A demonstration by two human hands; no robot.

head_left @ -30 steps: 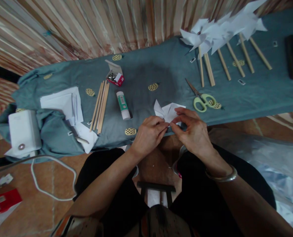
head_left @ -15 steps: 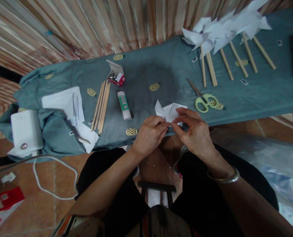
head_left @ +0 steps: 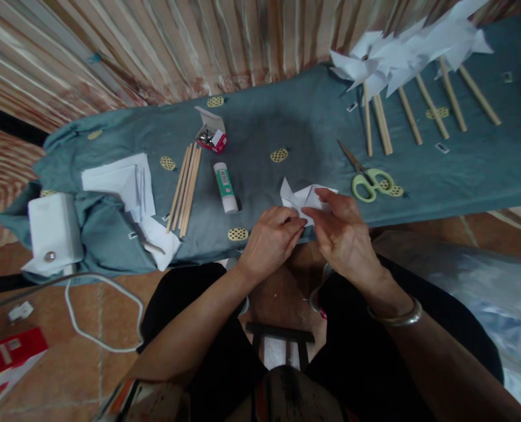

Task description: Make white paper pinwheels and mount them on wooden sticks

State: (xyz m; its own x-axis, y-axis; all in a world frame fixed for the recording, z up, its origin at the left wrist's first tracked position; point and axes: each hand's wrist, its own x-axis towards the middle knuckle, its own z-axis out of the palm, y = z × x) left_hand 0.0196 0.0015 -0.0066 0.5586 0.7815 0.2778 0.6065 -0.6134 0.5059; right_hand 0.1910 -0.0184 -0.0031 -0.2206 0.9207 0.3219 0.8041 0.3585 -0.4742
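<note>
A partly folded white paper pinwheel lies at the front edge of the cloth-covered table, between my two hands. My left hand pinches its near left edge between thumb and fingers. On its right side, my right hand has the thumb laid over the paper's middle and the fingers at the far edge. The fingers partly cover the paper's lower and right parts. Green-handled scissors rest just beyond my right hand. A glue stick lies to the left of the pinwheel.
Several wooden sticks lie left of the glue stick, below an open red box of small metal pieces. Finished paper pinwheels on sticks lie at back right. Paper sheets and a white box-shaped object are at far left.
My right thumb has moved from the near edge of the paper up onto its middle. My left hand keeps its pinch. The whole view has shifted slightly.
</note>
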